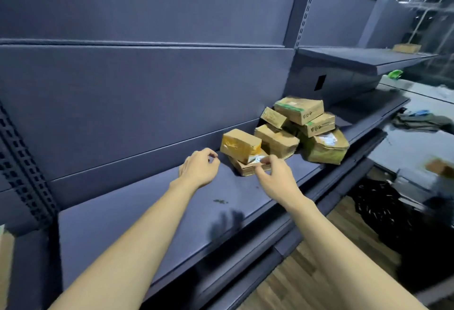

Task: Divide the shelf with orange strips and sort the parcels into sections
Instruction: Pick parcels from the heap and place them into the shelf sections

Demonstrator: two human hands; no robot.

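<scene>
Both hands are reaching for the boxes [285, 130] piled on the shelf [137, 221]. The left hand [200, 168] is holding nothing, fingers loosely curled. The right hand [272, 174] is pinching the flat box [245, 166] just under its fingertips. Best to be lifting slowly, since another box is sitting on top. No orange strips are showing.

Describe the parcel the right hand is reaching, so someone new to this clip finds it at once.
Start at the long dark shelf and follow it right to the heap of brown parcels. The flat parcel lies at the heap's near left corner, under the yellow-taped box, with the right hand at its edge. Unlike its neighbours, it is thin, lies lowest and shows a white label.
</scene>
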